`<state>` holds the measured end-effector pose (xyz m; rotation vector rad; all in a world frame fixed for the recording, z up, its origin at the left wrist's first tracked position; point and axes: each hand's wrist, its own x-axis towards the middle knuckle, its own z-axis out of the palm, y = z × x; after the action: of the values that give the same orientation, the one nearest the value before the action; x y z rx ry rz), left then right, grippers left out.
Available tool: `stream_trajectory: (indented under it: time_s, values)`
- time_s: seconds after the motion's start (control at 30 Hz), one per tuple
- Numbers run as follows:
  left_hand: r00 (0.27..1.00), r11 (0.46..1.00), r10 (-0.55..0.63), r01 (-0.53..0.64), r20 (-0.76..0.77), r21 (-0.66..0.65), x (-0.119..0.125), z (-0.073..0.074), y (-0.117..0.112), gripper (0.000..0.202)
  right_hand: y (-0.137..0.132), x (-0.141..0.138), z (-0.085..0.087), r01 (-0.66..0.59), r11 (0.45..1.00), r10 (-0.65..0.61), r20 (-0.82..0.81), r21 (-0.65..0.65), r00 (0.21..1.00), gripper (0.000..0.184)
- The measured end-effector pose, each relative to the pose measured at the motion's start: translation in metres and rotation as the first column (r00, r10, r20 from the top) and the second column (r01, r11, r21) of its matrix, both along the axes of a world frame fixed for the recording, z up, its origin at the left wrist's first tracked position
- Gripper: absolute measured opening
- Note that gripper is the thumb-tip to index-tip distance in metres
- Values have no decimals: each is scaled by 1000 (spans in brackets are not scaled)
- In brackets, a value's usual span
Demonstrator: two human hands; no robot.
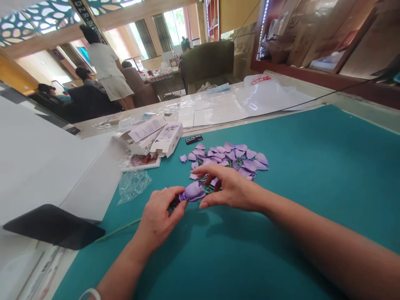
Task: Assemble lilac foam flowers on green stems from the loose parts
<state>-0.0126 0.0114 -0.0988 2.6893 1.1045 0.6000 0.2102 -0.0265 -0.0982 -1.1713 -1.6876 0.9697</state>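
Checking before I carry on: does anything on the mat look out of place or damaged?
Only minor clutter: a crumpled clear plastic bag lies loose on the teal mat beside the opened white box, looking discarded. The loose purple petals lie in a rough heap.

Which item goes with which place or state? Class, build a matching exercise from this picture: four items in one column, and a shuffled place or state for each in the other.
Items:
1. Purple artificial flower bud
2. Loose lilac petals
3. Clear plastic bag
4. White cardboard box

Places or states:
a. Heaped on the teal mat
b. Opened up at the mat's far corner
c. Gripped by the left hand
d. Crumpled at the mat's left edge

Pairs: 1-c, 2-a, 3-d, 4-b
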Motion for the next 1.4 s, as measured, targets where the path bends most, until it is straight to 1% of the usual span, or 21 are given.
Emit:
stream_trajectory:
  time_s: [0.07,0.23,0.37,0.63,0.87,1.0,1.07,1.17,1.27,1.33,1.4]
  values:
    - [1000,1000,11,-11,14,-3,-2,0,1,25,-1,-3,-2,-20,999,18,49,30,999,63]
    - [999,1000,17,-17,30,12,-5,-2,2,24,-3,-10,0,39,997,-44,90,64,995,53]
    - [999,1000,17,-18,39,7,-5,-1,3,24,-4,-12,3,52,996,-60,100,74,993,50]
    - [999,1000,17,-16,42,-23,-5,-1,3,25,-3,-11,1,31,994,-41,90,104,995,44]
    - [999,999,8,-7,38,-43,-5,1,2,26,-2,-10,0,16,990,-35,126,143,991,35]
    - [999,995,43,-42,17,-89,-5,1,1,26,-3,-10,-1,5,984,-29,134,178,991,38]
    - [998,993,52,-50,17,-103,-5,1,1,27,-3,-10,-1,-9,981,-16,128,195,992,36]
    - [999,992,51,-49,16,-113,-5,1,0,28,-3,-11,-3,-10,977,-14,113,214,993,33]
    - [998,993,54,-52,22,-108,-5,1,0,29,-3,-12,-3,-9,977,-15,108,212,994,34]
    - [998,992,61,-58,22,-110,-5,1,1,30,-4,-11,-1,-8,982,-13,112,187,994,39]
    - [997,991,70,-67,20,-117,-6,2,1,30,-3,-8,1,5,990,-19,98,141,995,50]
